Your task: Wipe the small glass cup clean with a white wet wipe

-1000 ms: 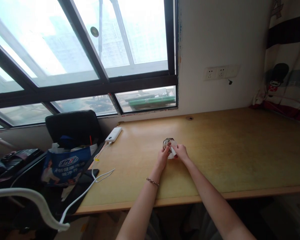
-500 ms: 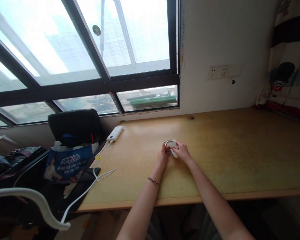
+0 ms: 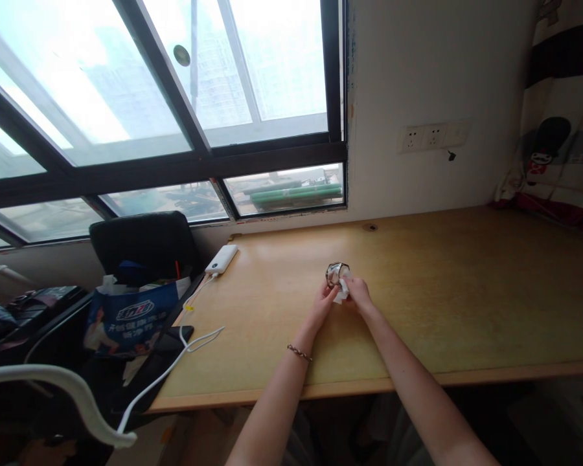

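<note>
Over the middle of the desk [image 3: 447, 291], my left hand [image 3: 323, 301] is closed on a dark and silvery looped band, which looks like a wristwatch [image 3: 337, 266]. The loop's upper side points away from me. In my right hand [image 3: 358, 291] is a crumpled white tissue [image 3: 341, 296], pinched and pressed against the near side of the loop. The fingers and tissue cover part of the loop, so its face cannot be made out.
A white power bank [image 3: 222, 259] lies at the desk's left, with a white cable [image 3: 150, 382] running off the edge. Beyond that edge stand a black chair [image 3: 143, 239] and a blue bag [image 3: 131, 317]. The window [image 3: 272, 77] and wall sockets [image 3: 434, 136] are behind.
The loop has turned, its upper side now tipped away from me and a little higher. My right hand has shifted slightly right, and the tissue now hangs lower between the hands.
</note>
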`<state>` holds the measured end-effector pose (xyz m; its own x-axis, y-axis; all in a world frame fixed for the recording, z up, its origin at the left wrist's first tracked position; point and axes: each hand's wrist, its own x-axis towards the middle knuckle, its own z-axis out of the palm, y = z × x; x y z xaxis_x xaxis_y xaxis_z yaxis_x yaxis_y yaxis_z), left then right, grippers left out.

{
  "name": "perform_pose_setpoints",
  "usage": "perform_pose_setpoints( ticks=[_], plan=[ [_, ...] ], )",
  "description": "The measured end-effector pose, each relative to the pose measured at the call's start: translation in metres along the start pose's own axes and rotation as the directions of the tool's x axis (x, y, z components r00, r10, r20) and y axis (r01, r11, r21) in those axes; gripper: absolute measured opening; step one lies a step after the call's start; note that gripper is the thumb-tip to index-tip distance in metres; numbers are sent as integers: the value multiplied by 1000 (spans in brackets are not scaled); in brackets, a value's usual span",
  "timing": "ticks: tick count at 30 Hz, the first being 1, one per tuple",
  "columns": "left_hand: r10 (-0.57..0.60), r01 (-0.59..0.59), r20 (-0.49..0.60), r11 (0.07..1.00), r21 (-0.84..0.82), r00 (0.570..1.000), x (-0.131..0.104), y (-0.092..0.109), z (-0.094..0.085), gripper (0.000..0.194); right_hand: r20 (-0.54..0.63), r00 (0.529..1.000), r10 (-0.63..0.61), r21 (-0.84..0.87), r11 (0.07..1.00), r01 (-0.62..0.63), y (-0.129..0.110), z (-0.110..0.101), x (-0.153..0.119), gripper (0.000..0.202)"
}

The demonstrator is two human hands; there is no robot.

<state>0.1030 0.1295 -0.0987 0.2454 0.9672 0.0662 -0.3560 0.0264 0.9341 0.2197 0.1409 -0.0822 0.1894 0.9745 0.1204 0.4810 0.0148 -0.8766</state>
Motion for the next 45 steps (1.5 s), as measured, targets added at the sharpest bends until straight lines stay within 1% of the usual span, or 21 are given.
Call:
perform_pose_setpoints(
  ticks=[4, 6, 7, 10, 13, 15, 18, 20, 23, 25, 27, 29, 30, 32, 34, 35, 37, 38, 40, 42, 45],
  plan=[
    [37, -37, -21, 999, -2, 999, 1, -3, -3, 51, 37, 999, 28, 8, 1000, -28, 2, 2, 0, 36],
    [35, -35, -22, 999, -14, 999, 2, -4, -5, 48, 18, 999, 35, -32, 999, -34, 3, 1, 1, 31],
    [26, -27, -28, 999, -22, 999, 2, -5, -6, 48, -9, 1000, 18, -72, 997, -19, 3, -1, 1, 29],
    [-4, 2, -58, 999, -47, 998, 3, -6, -7, 54, -90, 989, -118, -241, 966, 93, 1, -6, -1, 26],
    [-55, 51, -75, 997, -59, 996, 3, -6, -9, 62, -82, 965, -247, -382, 903, 198, -2, -11, -6, 25],
    [-85, 80, -102, 995, -53, 991, 3, -6, -10, 65, -59, 955, -291, -451, 861, 234, -3, -12, -8, 24],
    [-124, 120, -146, 992, -38, 982, 3, -4, -11, 65, -37, 951, -308, -495, 832, 250, -4, -14, -9, 25],
    [-153, 153, -154, 988, -16, 976, 3, -2, -10, 63, -31, 950, -310, -480, 839, 257, -4, -14, -8, 28],
    [-195, 198, -155, 980, 3, 969, 2, 1, -9, 59, -55, 956, -287, -409, 880, 240, -4, -15, -6, 36],
    [-205, 206, -147, 978, -10, 968, 2, 2, -9, 58, -142, 961, -237, -343, 923, 176, -5, -16, -4, 39],
    [-193, 192, -142, 981, -17, 971, 2, 1, -9, 57, -261, 946, -193, -257, 958, 125, -5, -17, -4, 37],
    [-178, 180, -148, 984, -3, 973, 2, -1, -9, 57, -331, 920, -211, -180, 971, 158, -6, -18, -5, 40],
    [-174, 177, -152, 984, 6, 973, 2, -2, -9, 57, -332, 911, -245, -162, 966, 201, -7, -18, -7, 38],
    [-169, 174, -157, 985, 17, 973, 2, -3, -9, 57, -261, 902, -343, -170, 936, 307, -9, -16, -10, 29],
    [-146, 152, -164, 988, 27, 976, 2, -4, -9, 54, -106, 892, -440, -213, 886, 412, -12, -13, -13, 22],
    [-126, 134, -166, 990, 37, 978, 2, -4, -8, 52, -24, 885, -465, -233, 864, 447, -14, -11, -15, 20],
    [-83, 94, -172, 994, 58, 982, 2, -3, -8, 46, 102, 880, -465, -253, 843, 475, -17, -8, -16, 20],
    [-65, 76, -176, 995, 60, 982, 2, -3, -8, 45, 139, 882, -450, -247, 847, 470, -19, -7, -17, 23],
    [-46, 52, -186, 998, 28, 982, 2, -4, -9, 43, 186, 886, -424, -195, 868, 456, -21, -7, -17, 30],
    [-40, 36, -190, 999, -28, 981, 2, -4, -10, 43, 237, 879, -414, -131, 882, 452, -23, -9, -17, 36],
    [-32, 19, -190, 998, -68, 981, 2, -3, -11, 46, 280, 868, -411, -151, 874, 463, -25, -13, -19, 45]
  ],
)
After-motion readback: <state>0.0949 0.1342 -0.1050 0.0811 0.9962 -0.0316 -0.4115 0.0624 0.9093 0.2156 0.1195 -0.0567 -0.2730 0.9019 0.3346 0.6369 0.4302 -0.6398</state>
